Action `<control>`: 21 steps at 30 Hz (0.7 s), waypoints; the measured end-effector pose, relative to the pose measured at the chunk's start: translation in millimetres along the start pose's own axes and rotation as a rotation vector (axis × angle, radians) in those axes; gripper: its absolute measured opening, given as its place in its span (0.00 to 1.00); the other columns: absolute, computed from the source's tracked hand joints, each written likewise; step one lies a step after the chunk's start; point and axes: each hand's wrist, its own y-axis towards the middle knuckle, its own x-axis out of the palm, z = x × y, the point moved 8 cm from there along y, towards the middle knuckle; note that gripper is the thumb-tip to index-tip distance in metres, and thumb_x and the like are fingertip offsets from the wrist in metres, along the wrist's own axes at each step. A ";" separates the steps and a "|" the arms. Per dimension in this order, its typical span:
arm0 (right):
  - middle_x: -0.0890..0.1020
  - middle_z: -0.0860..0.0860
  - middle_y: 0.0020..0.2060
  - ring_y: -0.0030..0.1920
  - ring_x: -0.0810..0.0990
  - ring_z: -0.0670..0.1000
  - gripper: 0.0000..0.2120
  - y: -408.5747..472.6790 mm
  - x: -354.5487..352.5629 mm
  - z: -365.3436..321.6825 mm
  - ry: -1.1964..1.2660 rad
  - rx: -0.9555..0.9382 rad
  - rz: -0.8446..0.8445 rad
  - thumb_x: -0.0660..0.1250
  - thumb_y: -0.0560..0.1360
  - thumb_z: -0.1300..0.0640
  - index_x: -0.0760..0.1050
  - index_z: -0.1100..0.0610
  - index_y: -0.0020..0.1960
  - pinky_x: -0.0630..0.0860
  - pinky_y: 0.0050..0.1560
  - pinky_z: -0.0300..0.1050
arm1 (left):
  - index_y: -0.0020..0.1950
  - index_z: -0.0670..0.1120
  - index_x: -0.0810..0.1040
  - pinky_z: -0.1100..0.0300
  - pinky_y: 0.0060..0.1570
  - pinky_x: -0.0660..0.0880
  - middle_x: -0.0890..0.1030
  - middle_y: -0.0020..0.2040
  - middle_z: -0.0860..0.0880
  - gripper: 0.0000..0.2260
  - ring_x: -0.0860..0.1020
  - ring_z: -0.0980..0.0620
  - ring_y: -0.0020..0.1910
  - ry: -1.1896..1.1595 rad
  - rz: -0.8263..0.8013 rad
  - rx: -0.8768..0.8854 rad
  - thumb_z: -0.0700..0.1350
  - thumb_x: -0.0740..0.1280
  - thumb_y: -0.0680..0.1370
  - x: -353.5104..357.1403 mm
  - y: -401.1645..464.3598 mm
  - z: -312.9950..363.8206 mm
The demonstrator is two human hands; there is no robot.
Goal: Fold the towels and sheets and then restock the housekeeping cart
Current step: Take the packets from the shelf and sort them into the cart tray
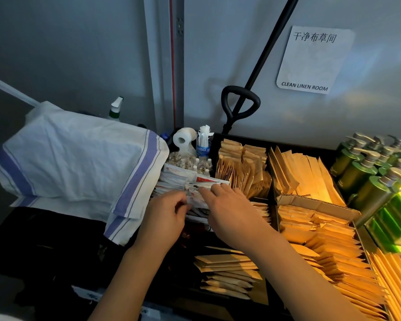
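On top of the housekeeping cart (273, 144) I am in the restocking part of the task, I judge. Its compartments hold many brown paper packets (315, 230) and the green pump bottles (366, 179) stand at the right side, so much of the stock seems placed. No folding is going on now; a white cloth with blue stripes (79, 163) lies over the left side, rather loosely.

My left hand (164, 216) and my right hand (227, 207) are both at the white sachets with red print (190, 181) in the middle compartment. The left fingers (180, 200) are curled and pinch the near edge of one sachet. The right fingers (214, 188) lie almost straight on the pile, touching it from above. These sachets are still uneven, so sorting them remains.
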 end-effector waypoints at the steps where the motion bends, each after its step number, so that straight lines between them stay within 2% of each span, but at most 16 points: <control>1: 0.76 0.51 0.60 0.60 0.74 0.55 0.22 -1.4 -2.2 3.6 0.042 0.016 0.013 0.65 0.79 0.55 0.67 0.53 0.72 0.74 0.58 0.50 | 0.45 0.50 0.84 0.50 0.47 0.80 0.84 0.43 0.56 0.04 0.81 0.56 0.44 0.038 0.000 0.004 0.41 0.75 0.76 -1.9 1.4 0.9; 5: 0.79 0.46 0.52 0.49 0.80 0.52 0.11 -19.5 -8.8 18.0 0.196 0.074 0.067 0.69 0.78 0.49 0.75 0.47 0.60 0.78 0.44 0.49 | 0.53 0.51 0.87 0.54 0.53 0.81 0.85 0.52 0.56 0.08 0.81 0.57 0.50 0.087 0.029 -0.001 0.40 0.75 0.76 -15.9 2.0 -2.0; 8: 0.78 0.46 0.48 0.47 0.80 0.53 0.09 -20.5 -3.9 21.8 0.237 0.067 0.067 0.70 0.78 0.50 0.79 0.48 0.59 0.78 0.42 0.53 | 0.62 0.53 0.84 0.62 0.58 0.77 0.83 0.56 0.59 0.15 0.80 0.60 0.56 0.007 0.013 0.116 0.42 0.76 0.76 -16.7 0.0 11.9; 10: 0.78 0.47 0.47 0.47 0.80 0.53 0.10 -11.8 -0.3 22.1 0.249 0.067 0.076 0.70 0.79 0.52 0.80 0.48 0.60 0.78 0.44 0.54 | 0.58 0.51 0.86 0.60 0.57 0.77 0.84 0.54 0.58 0.12 0.80 0.58 0.54 0.017 -0.027 0.202 0.42 0.76 0.76 -7.0 1.7 23.7; 13: 0.80 0.47 0.48 0.50 0.80 0.53 0.12 -3.3 11.9 16.8 0.237 0.056 0.037 0.69 0.79 0.51 0.81 0.49 0.62 0.77 0.46 0.51 | 0.49 0.49 0.88 0.54 0.51 0.79 0.85 0.46 0.56 0.07 0.80 0.57 0.48 0.089 -0.057 0.176 0.39 0.76 0.75 7.1 6.2 18.1; 16: 0.80 0.46 0.48 0.48 0.80 0.51 0.11 -12.7 14.5 22.9 0.278 0.086 0.053 0.70 0.79 0.49 0.82 0.49 0.60 0.78 0.45 0.50 | 0.47 0.51 0.88 0.59 0.50 0.76 0.85 0.44 0.57 0.06 0.77 0.58 0.47 0.142 -0.057 0.133 0.40 0.77 0.74 12.5 6.7 6.1; 21: 0.81 0.46 0.44 0.44 0.80 0.50 0.06 -21.7 9.9 33.1 0.310 0.094 0.095 0.71 0.77 0.55 0.85 0.51 0.53 0.79 0.43 0.50 | 0.46 0.53 0.88 0.65 0.49 0.77 0.85 0.44 0.59 0.09 0.79 0.61 0.46 0.113 -0.022 0.139 0.40 0.79 0.71 14.4 6.3 -3.6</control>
